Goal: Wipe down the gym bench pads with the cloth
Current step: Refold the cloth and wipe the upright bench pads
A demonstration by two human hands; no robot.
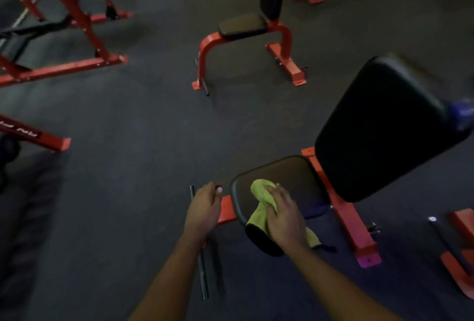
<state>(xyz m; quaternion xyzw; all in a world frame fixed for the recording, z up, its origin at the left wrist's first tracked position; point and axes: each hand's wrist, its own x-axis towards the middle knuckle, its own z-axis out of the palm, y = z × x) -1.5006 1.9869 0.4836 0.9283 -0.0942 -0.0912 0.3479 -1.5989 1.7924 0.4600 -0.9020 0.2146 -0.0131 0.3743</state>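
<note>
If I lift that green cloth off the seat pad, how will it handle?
Probably floppy: the cloth bunches under the right hand and droops over the edge of the seat pad. Likely light, since it hangs in soft folds. It may slide easily on the smooth pad.

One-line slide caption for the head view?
Right hand presses a yellow-green cloth on the black padded bench seat, left hand idle alongside.
</note>
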